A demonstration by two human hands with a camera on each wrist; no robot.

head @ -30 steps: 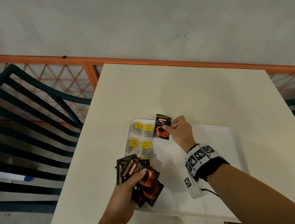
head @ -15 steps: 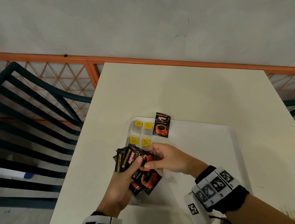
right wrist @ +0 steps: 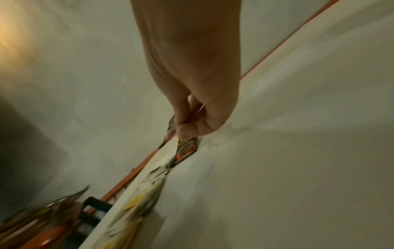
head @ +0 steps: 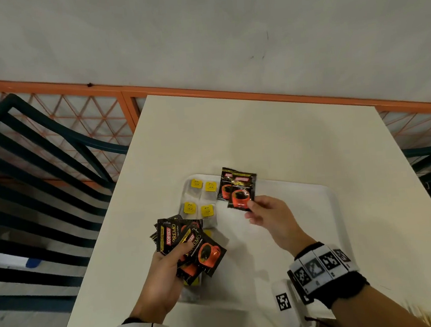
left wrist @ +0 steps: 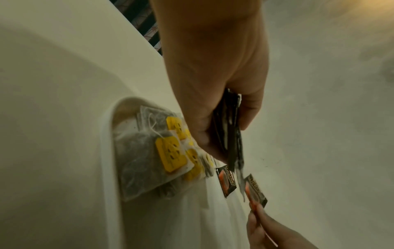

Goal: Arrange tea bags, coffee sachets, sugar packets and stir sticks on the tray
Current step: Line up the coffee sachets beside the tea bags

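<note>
A white tray (head: 316, 196) lies on the cream table. Several tea bags with yellow tags (head: 198, 198) (left wrist: 168, 151) fill its far left corner. One black coffee sachet (head: 225, 183) (left wrist: 226, 182) lies on the tray beside them. My right hand (head: 261, 211) pinches a second coffee sachet (head: 241, 192) (left wrist: 255, 192) by its near edge, held partly over the first. My left hand (head: 166, 269) grips a fanned stack of coffee sachets (head: 187, 246) (left wrist: 230, 131) above the tray's left edge.
The table (head: 259, 138) stands against an orange railing (head: 203, 91) below a pale wall. A dark green slatted chair (head: 34, 184) stands to the left. A white block with a marker (head: 283, 300) lies on the tray near my right wrist.
My right hand laid one sachet at the tray's far side, drew back to the stack in my left hand, took another and carried it out beside the first.
</note>
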